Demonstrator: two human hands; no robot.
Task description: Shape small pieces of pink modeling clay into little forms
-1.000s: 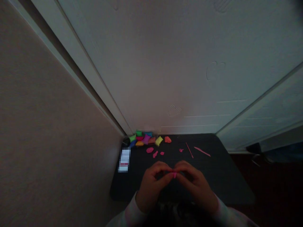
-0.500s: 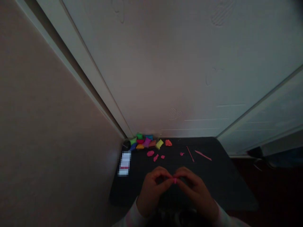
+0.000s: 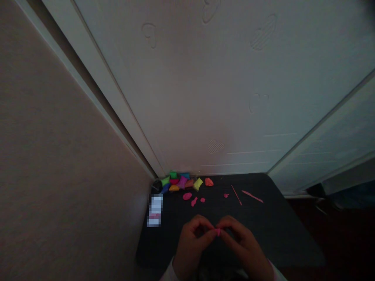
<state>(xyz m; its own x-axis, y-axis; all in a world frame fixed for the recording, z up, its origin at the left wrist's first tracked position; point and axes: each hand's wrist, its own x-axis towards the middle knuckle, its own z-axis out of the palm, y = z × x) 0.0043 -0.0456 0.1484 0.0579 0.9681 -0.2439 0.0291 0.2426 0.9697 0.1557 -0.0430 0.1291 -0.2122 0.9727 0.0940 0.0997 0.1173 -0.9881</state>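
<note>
Over the near part of the dark table (image 3: 166, 246), my left hand (image 3: 195, 240) and my right hand (image 3: 241, 240) meet at their fingertips. Between them they pinch a small bright pink piece of clay (image 3: 218, 232). Beyond my hands lie a flat pink piece (image 3: 187, 196), an elongated pink piece (image 3: 194, 201), a small pink lump (image 3: 202, 200) and another small pink bit (image 3: 226, 195). Right of these rest a thin pink stick (image 3: 236, 195) and a wider pink tool (image 3: 252, 196).
Colourful packets (image 3: 182, 182), a yellow packet (image 3: 198, 184) and an orange lump (image 3: 209, 182) lie along the back edge. A pixelated white item (image 3: 155, 210) is at the left, near a black object (image 3: 156, 186). White panels (image 3: 187, 97) rise behind the table.
The view has tilted slightly up, so the table and hands appear lower. Both hands still pinch the pink piece, whose visible part looks slightly different in shape.
</note>
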